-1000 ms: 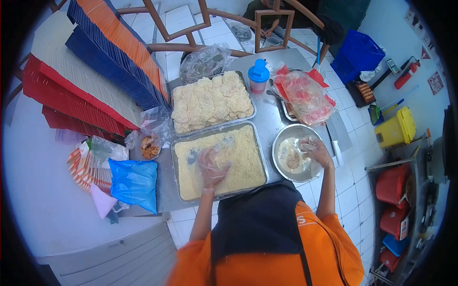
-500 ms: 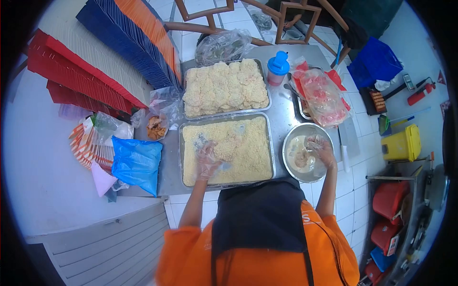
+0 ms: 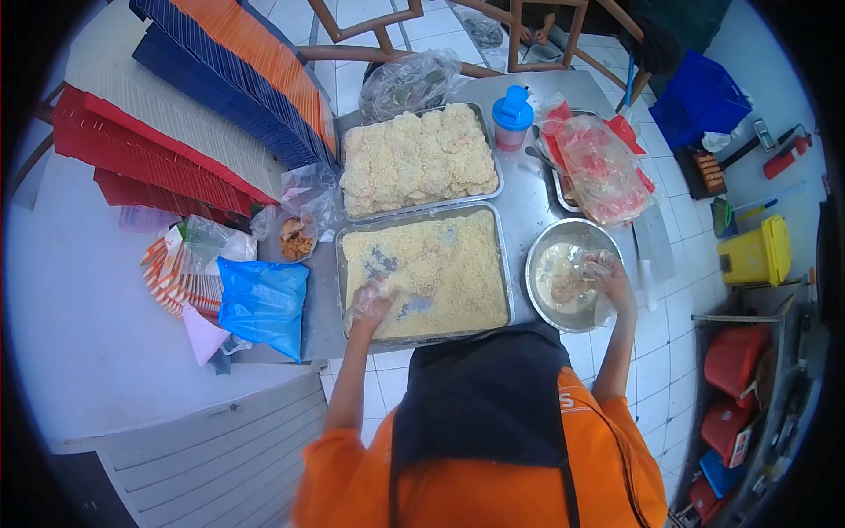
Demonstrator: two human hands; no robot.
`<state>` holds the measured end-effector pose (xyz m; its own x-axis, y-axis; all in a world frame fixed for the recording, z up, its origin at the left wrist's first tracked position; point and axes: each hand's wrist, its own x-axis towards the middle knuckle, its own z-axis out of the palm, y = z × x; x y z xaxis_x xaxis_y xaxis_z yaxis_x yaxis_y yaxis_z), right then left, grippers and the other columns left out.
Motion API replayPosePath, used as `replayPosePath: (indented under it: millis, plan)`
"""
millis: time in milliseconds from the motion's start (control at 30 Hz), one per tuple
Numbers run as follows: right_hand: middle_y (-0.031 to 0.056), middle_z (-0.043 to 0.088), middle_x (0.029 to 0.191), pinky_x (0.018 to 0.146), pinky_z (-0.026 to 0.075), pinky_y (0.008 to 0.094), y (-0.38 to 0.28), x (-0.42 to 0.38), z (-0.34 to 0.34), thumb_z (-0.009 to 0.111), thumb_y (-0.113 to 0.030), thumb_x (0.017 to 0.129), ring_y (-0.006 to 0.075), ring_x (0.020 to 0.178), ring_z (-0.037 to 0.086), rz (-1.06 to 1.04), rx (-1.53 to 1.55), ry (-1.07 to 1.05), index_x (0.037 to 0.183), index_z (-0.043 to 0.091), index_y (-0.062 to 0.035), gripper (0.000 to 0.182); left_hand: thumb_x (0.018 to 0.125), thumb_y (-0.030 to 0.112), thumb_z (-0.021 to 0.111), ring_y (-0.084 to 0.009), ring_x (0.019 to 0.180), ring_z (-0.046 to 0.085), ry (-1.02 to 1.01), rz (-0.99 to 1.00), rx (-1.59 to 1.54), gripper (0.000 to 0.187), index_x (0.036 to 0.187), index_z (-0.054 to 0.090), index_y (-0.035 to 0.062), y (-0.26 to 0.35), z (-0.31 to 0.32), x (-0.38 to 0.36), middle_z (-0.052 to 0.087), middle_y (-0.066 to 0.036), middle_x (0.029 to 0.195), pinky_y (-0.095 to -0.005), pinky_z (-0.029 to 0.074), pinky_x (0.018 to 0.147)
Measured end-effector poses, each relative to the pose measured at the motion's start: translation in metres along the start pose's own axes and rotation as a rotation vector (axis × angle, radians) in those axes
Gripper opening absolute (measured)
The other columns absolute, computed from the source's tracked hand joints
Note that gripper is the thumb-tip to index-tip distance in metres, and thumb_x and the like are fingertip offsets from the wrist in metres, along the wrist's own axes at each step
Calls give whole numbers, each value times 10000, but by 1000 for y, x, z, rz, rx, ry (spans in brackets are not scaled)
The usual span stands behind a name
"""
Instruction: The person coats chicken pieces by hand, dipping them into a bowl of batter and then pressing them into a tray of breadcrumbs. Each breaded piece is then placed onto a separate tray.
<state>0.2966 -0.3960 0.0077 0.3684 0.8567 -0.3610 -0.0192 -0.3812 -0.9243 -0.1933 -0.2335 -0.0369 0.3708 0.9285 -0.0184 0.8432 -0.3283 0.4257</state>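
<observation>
My left hand (image 3: pixel 371 301), in a clear plastic glove, is low over the front left of a metal tray (image 3: pixel 505 264) spread with pale breadcrumbs (image 3: pixel 471 282). Its fingers are blurred among the crumbs. A crumb-covered piece of meat (image 3: pixel 429 275) lies in the middle of the tray, right of this hand. At the right side of a steel bowl (image 3: pixel 539 304) of milky batter, my gloved right hand (image 3: pixel 606 271) reaches in over the rim, fingers extended. Close to its fingertips a pale piece of meat (image 3: pixel 568 289) sits in the batter.
Behind the crumb tray, a second tray (image 3: pixel 502 180) holds piled breaded pieces (image 3: pixel 418 160). A blue-lidded shaker (image 3: pixel 512 119) and a red-and-clear plastic bag (image 3: pixel 603 167) stand farther right. Left are a blue bag (image 3: pixel 262 304), a bag of brown bits (image 3: pixel 296 238) and stacked folded cartons (image 3: pixel 238 79).
My left hand has drawn back toward the tray's front left, away from the breaded piece. My right hand has shifted slightly right, showing more of the meat in the bowl.
</observation>
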Motion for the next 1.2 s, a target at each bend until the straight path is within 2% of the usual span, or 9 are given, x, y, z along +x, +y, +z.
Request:
replayPosePath:
  millis: [333,633,700,800,933,1000,1033,1100,1200]
  plan:
    - [56,666,983,800,503,310,8,9,5,722,-181,803,152,902,624,-76,-167,25,1050,645,-38,295,775,356,718,-336,872,653,-228,149,-63,433,1105,664,81,58,-17,17,687,-166,960,-404,515,781]
    - [80,667,1000,832,489,319,13,3,4,729,-238,805,172,924,622,-52,-186,33,1054,644,-32,334,894,178,593,-291,1053,618,-142,53,-410,328,1160,609,-12,47,27,68,635,-208,1122,-321,477,869]
    - [80,667,1005,834,489,319,15,3,3,727,-243,808,173,926,622,-48,-171,44,1057,642,-32,337,945,232,503,-367,1094,578,-11,222,-444,363,1232,579,24,50,40,87,598,-231,1193,-382,442,943]
    - [82,666,1014,833,488,316,11,-4,3,728,-252,808,173,923,621,-21,-221,73,1060,637,-31,347,963,187,458,-352,1164,539,-103,85,-381,357,1262,548,12,75,30,104,565,-221,1258,-342,415,983]
    - [90,668,1009,836,487,319,22,-4,0,732,-268,806,183,921,624,-6,-163,57,1075,631,-25,377,964,283,456,-295,1257,480,-230,219,25,451,1338,477,31,86,29,108,489,-192,1369,-370,390,1022]
    - [93,670,1007,839,487,322,27,-4,1,734,-273,805,186,922,624,-5,-130,38,1082,628,-22,388,942,432,439,-264,1395,301,-312,241,-675,625,1426,361,44,68,71,107,335,-168,1494,-452,279,1105]
    - [97,671,1005,843,486,326,25,-6,3,734,-272,805,188,923,625,8,-173,55,1088,626,-18,396,942,432,439,-264,1395,301,-319,240,-673,625,1426,361,44,74,75,100,335,-168,1494,-452,279,1105]
    - [101,672,1003,846,485,330,28,-4,3,735,-272,805,190,924,625,34,-211,78,1095,624,-14,404,905,553,410,-268,1457,122,-246,492,296,789,1483,232,47,91,70,83,171,-162,1561,-548,140,1135]
    - [111,673,1007,849,483,337,38,-7,0,727,-254,813,192,930,625,15,-153,68,1106,621,-12,395,888,594,401,-309,1464,37,-268,529,489,853,1492,189,31,110,48,79,101,-178,1571,-558,48,1144]
